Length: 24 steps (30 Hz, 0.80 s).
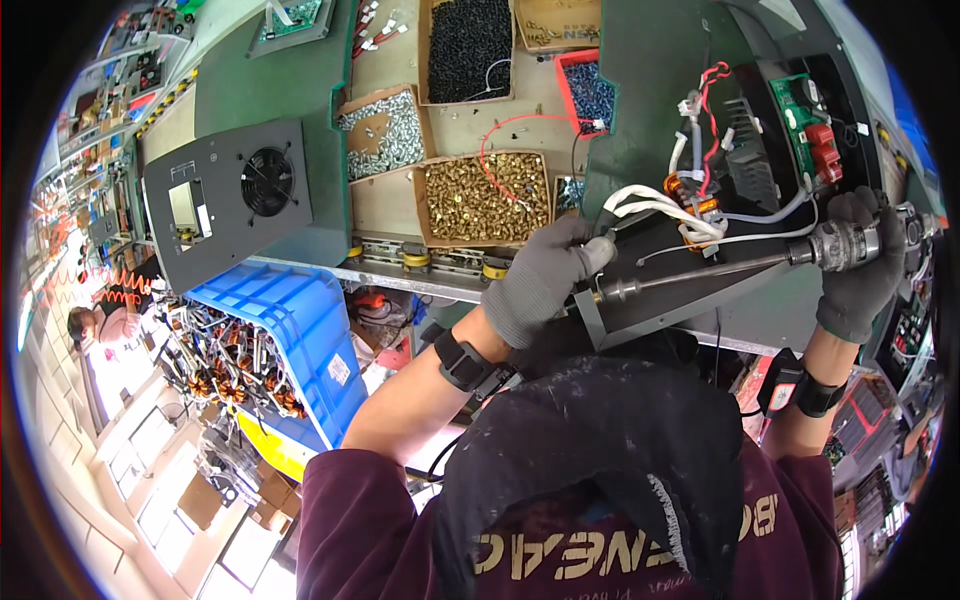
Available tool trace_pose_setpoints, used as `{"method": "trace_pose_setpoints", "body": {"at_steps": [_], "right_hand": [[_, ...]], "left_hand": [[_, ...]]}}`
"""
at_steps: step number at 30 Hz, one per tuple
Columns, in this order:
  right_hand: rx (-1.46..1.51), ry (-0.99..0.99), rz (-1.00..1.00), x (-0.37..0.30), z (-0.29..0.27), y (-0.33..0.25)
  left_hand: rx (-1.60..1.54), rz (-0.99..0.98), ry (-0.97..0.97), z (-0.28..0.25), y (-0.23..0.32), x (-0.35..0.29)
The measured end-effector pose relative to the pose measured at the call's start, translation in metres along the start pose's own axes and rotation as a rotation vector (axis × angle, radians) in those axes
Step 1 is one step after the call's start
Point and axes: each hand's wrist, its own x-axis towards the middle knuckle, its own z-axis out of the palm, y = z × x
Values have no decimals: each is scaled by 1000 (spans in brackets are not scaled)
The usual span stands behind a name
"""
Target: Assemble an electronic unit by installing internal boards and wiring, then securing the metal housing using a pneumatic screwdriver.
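Observation:
My right hand (860,265), in a dark grey glove, is wrapped round the metal body of a power screwdriver (845,246). Its long thin shaft (715,272) runs leftward, low across an open dark metal housing (655,318). The tip meets the housing's left end wall, close to my left hand (545,280). That hand, in a grey glove, has its fingers closed at the wall's edge; what they pinch is hidden. Thick white wires (655,200) loop beside the left fingers. Inside the housing sit a green circuit board (795,125) and a finned heatsink (750,160).
Left of the housing stand cardboard trays of brass screws (485,200), silver screws (385,135) and black screws (468,50), plus a red bin (585,90). A panel with a fan (225,195) lies further left. Below it, a blue crate (300,320) holds wired parts.

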Motion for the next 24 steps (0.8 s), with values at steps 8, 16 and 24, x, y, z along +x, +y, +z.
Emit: {"method": "trace_pose_setpoints", "body": {"at_steps": [8, 16, 24], "right_hand": [[36, -28, -11, -8, 3, 5], [-66, 115, -92, -16, -5, 4], [-29, 193, -211, -15, -6, 9]], "left_hand": [[-10, 26, 95, 5, -5, 1], [-32, -16, 38, 5, 3, -6], [3, 32, 35, 7, 8, -8]]}}
